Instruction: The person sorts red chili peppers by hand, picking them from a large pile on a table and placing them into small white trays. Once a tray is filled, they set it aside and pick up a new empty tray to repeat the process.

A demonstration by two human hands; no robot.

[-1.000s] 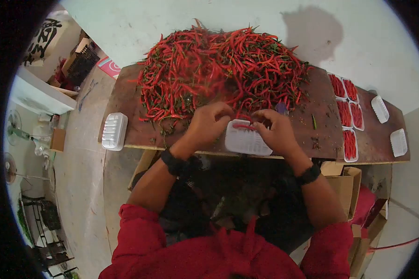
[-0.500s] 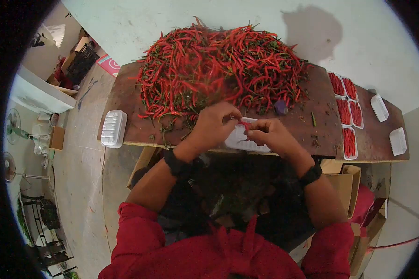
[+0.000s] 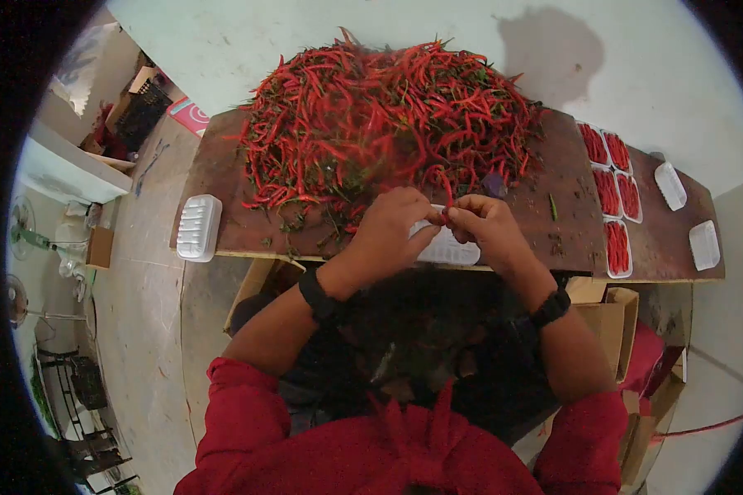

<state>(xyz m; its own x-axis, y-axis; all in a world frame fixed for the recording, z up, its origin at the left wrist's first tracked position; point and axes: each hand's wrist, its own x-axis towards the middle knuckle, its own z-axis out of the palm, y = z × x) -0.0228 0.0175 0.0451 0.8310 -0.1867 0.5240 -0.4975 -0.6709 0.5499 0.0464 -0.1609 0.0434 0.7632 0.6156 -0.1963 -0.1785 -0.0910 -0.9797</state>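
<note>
A single red chili pepper [image 3: 447, 188] stands upright between my two hands, its tip pointing at the pile. My right hand [image 3: 489, 227] pinches it near the lower end with thumb and fingertips. From the other side, the fingertips of my left hand [image 3: 388, 229] close on the same end, which the fingers partly hide. Under both hands lies a white plastic tray [image 3: 454, 252] at the table's front edge. Just beyond them rises a large heap of red chili peppers [image 3: 330, 124] with green stems.
A white tray [image 3: 199, 229] sits upside down at the table's left edge. Several trays filled with chilies [image 3: 617, 247] stand on the right, with white trays [image 3: 671, 186] farther over. A small purple object [image 3: 494, 185] and a green chili [image 3: 553, 207] lie right of the heap. Cardboard boxes [image 3: 607, 330] are below.
The chili between my hands now points up toward the heap. My left hand has turned and moved slightly right, its fingers closer to my right hand. The view has shifted a little.
</note>
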